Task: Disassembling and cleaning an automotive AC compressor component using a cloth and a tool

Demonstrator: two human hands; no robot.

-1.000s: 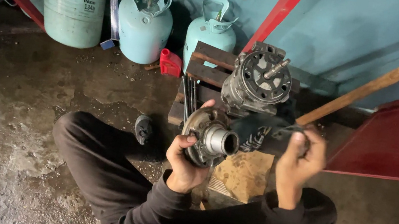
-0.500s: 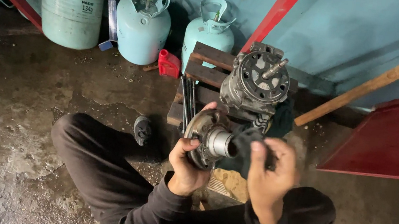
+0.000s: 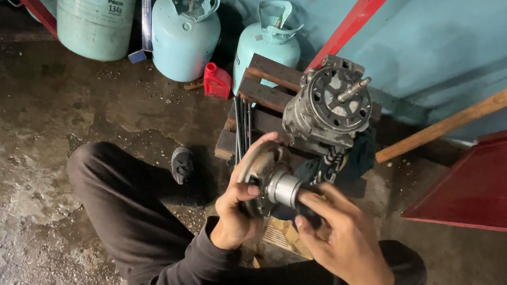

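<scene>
Frame centre: left hand grips the rim of the metal pulley; right hand clasps its hub end. Compressor sits just above.

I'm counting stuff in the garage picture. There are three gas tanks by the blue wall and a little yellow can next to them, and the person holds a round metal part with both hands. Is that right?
Almost. The little can is red, not yellow, as the head view shows. The rest holds: three gas tanks stand by the blue wall, and the left hand and right hand both hold the round metal part.
</scene>
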